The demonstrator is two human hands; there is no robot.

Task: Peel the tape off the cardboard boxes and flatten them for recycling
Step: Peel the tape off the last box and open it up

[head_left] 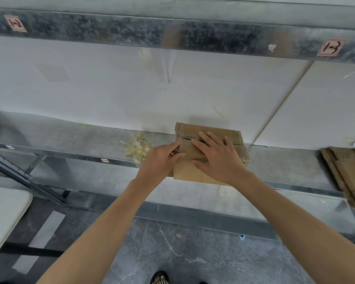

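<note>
Hands: the left hand (162, 160) and the right hand (219, 158) both reach forward onto the cardboard box (186, 173).
Left hand: its index finger and thumb sit at the left end of the box top, by the seam (186, 137), with the other fingers curled under. I cannot tell whether finger and thumb pinch anything between them.
Right hand: it lies flat and open, fingers straight and spread, palm down on the box top across the seam.
Cardboard box: it is closed and stands on the metal shelf (90, 144). Its near side is at the shelf's front edge and its far side is close to the white panel (111, 89) behind.
Seam: a dark slit between the top flaps runs from the left end and passes under the right hand's fingers.
Tape wad (137, 148): crumpled yellowish clear tape lies on the shelf just left of the box, near the left hand.
Flattened cardboard (346, 173): a stack lies at the right end of the shelf, well apart from the box.
Upper beam (90, 27): it bears handwritten labels (14, 23) reading "1-2" and "1-3".
Floor (193, 253): it is grey marbled tile, with a sandalled foot (159, 278) at the bottom edge.
</note>
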